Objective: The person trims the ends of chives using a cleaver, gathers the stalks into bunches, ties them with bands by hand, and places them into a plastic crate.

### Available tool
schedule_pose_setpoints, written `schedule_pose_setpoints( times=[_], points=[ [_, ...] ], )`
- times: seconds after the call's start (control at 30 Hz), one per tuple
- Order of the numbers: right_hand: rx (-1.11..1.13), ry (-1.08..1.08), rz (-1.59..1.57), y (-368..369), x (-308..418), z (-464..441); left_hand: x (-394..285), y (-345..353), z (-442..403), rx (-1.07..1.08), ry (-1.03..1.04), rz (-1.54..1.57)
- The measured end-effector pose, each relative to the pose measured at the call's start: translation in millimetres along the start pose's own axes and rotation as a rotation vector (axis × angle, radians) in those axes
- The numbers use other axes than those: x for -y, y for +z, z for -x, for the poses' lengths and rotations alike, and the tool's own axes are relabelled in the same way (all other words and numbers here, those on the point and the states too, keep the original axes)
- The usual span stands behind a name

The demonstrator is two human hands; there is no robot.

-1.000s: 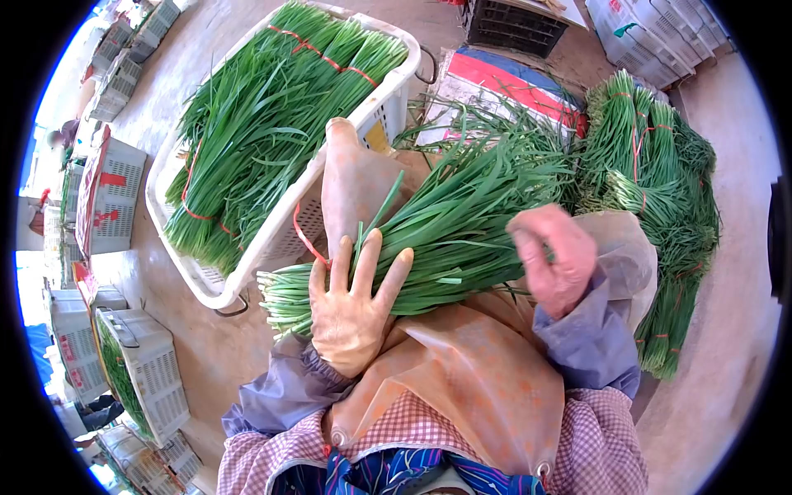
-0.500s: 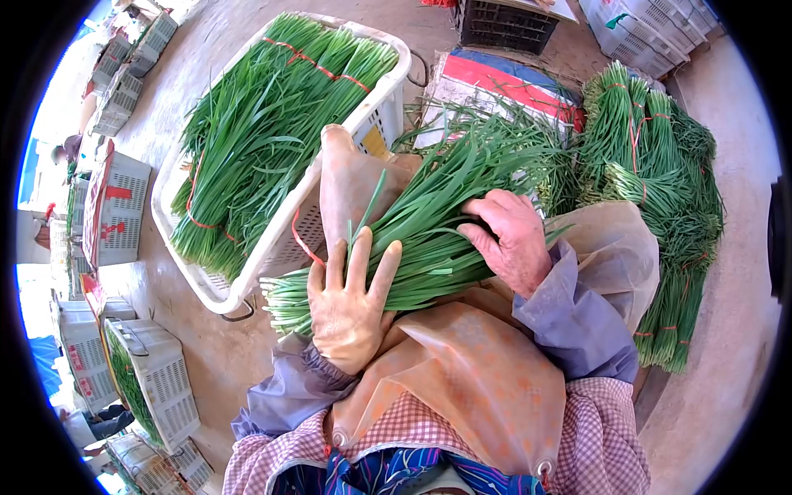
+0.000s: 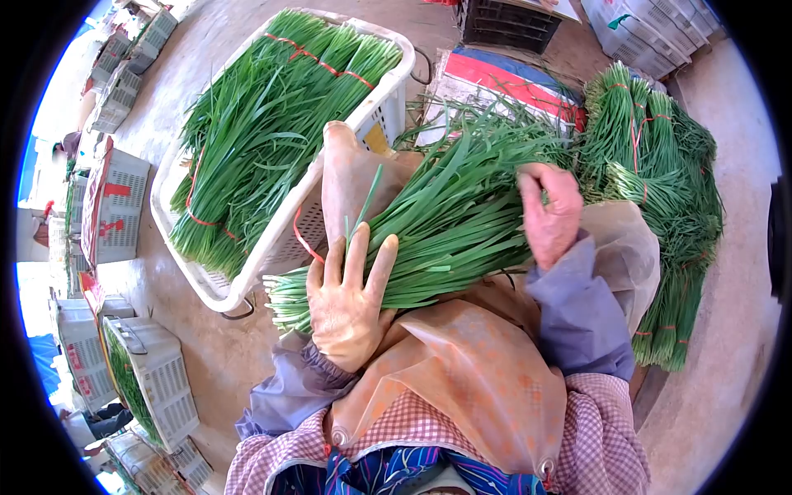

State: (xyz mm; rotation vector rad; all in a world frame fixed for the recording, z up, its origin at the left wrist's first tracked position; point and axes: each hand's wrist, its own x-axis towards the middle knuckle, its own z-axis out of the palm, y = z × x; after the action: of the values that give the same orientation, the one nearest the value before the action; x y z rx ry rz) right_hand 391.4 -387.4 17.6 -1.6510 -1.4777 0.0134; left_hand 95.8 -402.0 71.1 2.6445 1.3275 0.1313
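Leafy green bunch point(image 3: 462, 219), one, lying across the apron's point(image 3: 470, 355) upper edge, beside the white basket point(image 3: 239, 289). Probably light, slick, limp, easily bruised; best grasped round the firmer pale stems. Left hand point(image 3: 345, 318): fingers spread wide over stem end. Right hand point(image 3: 551, 214): fingers curled at leaves; grip cannot be told. Side crate point(image 3: 115, 227): red markings, illegible. Brands: none readable.

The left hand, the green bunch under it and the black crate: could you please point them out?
Left hand point(image 3: 342, 318): head view, back of the hand.
Green bunch point(image 3: 454, 223): head view, middle of its leaves.
Black crate point(image 3: 502, 28): head view, its side wall.
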Motion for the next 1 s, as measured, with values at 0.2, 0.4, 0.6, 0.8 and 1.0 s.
schedule_pose_setpoints(
  times=[0.2, 0.4, 0.6, 0.8, 1.0],
  points=[
    [0.002, -0.183, 0.006, -46, 28, 9, 2, -1, -1, -0.026, -0.011, 0.043],
    [0.473, -0.337, 0.165, -10, 60, 37, 12, -1, 5, -0.012, -0.03, 0.104],
    [0.407, -0.417, 0.123, 15, 55, 39, 49, -52, 2, 0.281, 0.12, 0.501],
    [0.41, -0.441, 0.117, 33, 49, 34, 40, -87, -45, -0.079, 0.16, 0.052],
    [0.424, -0.466, 0.144, 26, 32, 37, 49, -7, -90, -0.144, 0.162, 0.636]
  ],
)
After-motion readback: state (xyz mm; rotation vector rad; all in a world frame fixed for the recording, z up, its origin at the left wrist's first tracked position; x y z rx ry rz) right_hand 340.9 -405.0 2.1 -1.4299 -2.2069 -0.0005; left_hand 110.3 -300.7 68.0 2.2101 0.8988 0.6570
